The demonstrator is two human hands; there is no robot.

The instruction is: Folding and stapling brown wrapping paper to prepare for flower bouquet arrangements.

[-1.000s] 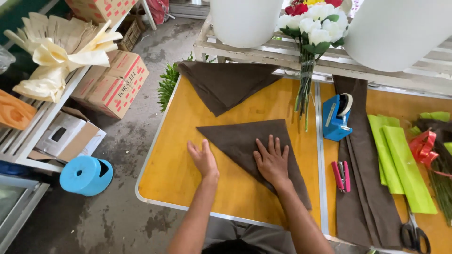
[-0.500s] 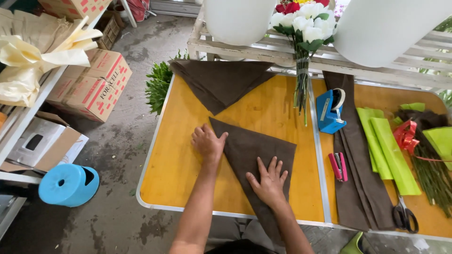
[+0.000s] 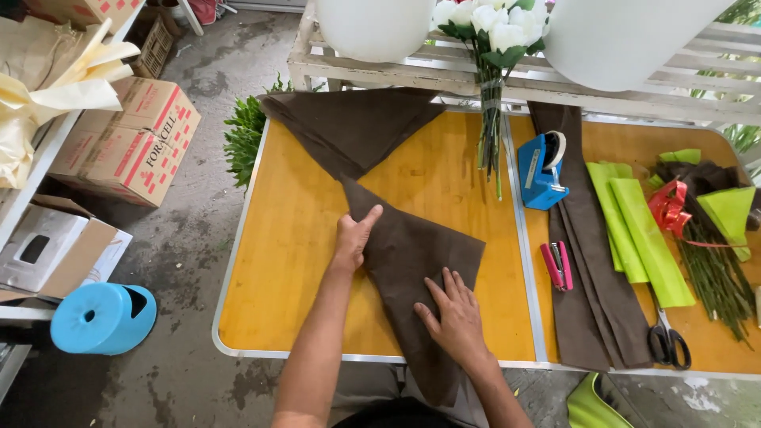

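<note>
Left hand [image 3: 353,236] pinches the edge of the folded brown wrapping sheet [image 3: 412,269], right hand [image 3: 452,314] lies flat and released on it, pressing it onto the yellow surface [image 3: 293,261].

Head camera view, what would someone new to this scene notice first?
Probably the dark brown wrapping sheet folded to a point in the middle of the yellow table, with the left hand gripping its left edge and the right hand pressed flat on it. Next, the bunch of white flowers lying at the far edge, and the blue tape dispenser just right of its stems.
</note>
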